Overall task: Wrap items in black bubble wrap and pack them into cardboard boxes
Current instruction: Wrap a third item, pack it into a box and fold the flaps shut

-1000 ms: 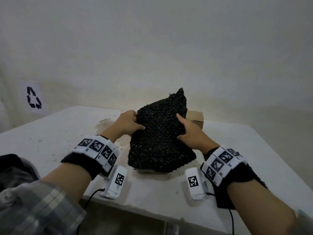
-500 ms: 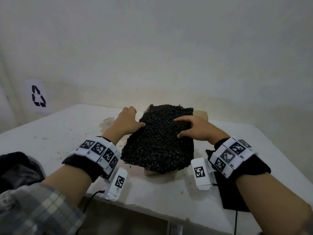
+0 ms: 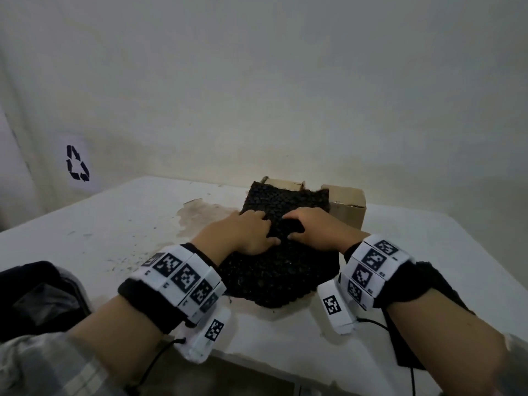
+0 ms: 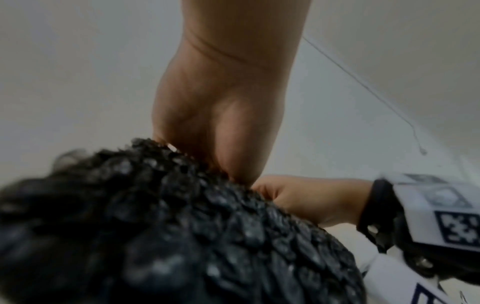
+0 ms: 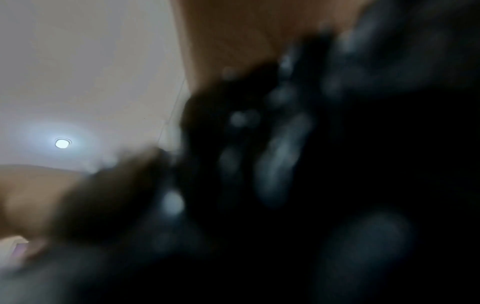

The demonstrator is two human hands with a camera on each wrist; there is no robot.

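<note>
- The black bubble wrap [image 3: 281,270] lies as a bulky, folded bundle on the white counter [image 3: 114,232], in the middle of the head view, with its near edge close to the counter's front edge.
- The left hand [image 3: 243,234] rests on top of the bundle at its left side, palm down, fingers bent and pressing into the wrap; the thumb points toward the other hand.
- The right hand [image 3: 317,230] lies on top just beside it, fingers curled down over a fold of the wrap. The two hands sit close together, thumbs nearly touching.
- In the left wrist view the wrap [image 4: 182,236] fills the lower part of the picture, and the left hand [image 4: 221,115] presses into its upper edge, with the right hand [image 4: 311,199] touching the wrap beyond it.
- The right wrist view is heavily blurred; only dark wrap [image 5: 337,164] and a ceiling lamp [image 5: 62,143] can be made out, and how the fingers lie there cannot be told.
- What is inside the bundle is hidden.
- A cardboard box [image 3: 347,205] stands on the counter just behind the wrap, against its far edge, with its flaps partly up.
- Each wrist carries a band of black-and-white square markers [image 3: 183,277].
- A brownish stain [image 3: 197,218] marks the counter left of the bundle.
- A recycling sign [image 3: 76,163] hangs on the wall at the left.
- A dark bag [image 3: 37,295] sits at the lower left edge.
</note>
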